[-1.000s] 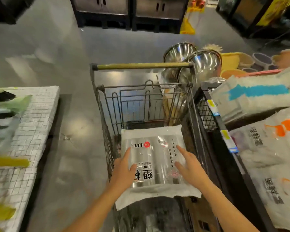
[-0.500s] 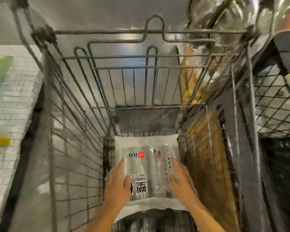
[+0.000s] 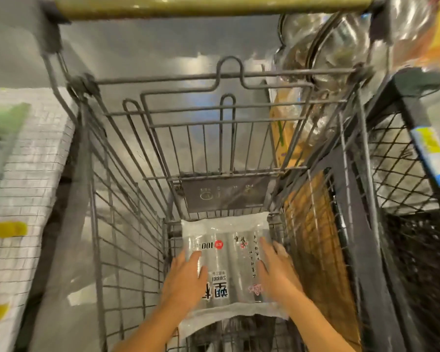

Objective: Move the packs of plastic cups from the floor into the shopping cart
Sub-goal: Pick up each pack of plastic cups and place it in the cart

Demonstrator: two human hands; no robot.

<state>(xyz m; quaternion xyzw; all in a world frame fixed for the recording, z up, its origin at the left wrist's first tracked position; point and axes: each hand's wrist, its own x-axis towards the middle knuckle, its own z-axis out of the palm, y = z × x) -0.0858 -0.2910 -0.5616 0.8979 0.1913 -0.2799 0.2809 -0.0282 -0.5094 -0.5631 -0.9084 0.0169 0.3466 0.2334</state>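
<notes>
A clear pack of plastic cups [image 3: 229, 260] with black lettering and a red dot lies flat deep inside the grey wire shopping cart [image 3: 127, 224], near its far end. My left hand [image 3: 186, 278] grips the pack's left edge with fingers spread over its top. On the right edge rests my right hand [image 3: 274, 270], fingers also laid on the pack. Another clear pack [image 3: 239, 331] shows dimly underneath, at the cart's near end.
The cart's brass-coloured handle [image 3: 214, 3] crosses the top. A black mesh shelf [image 3: 396, 174] with price tags stands tight on the right, steel bowls [image 3: 341, 47] behind it. A white tiled display [image 3: 23, 199] sits left, across a strip of grey floor.
Both hands have lowered the pack from the cart's rim down to its bottom. My view has dropped and moved in over the basket.
</notes>
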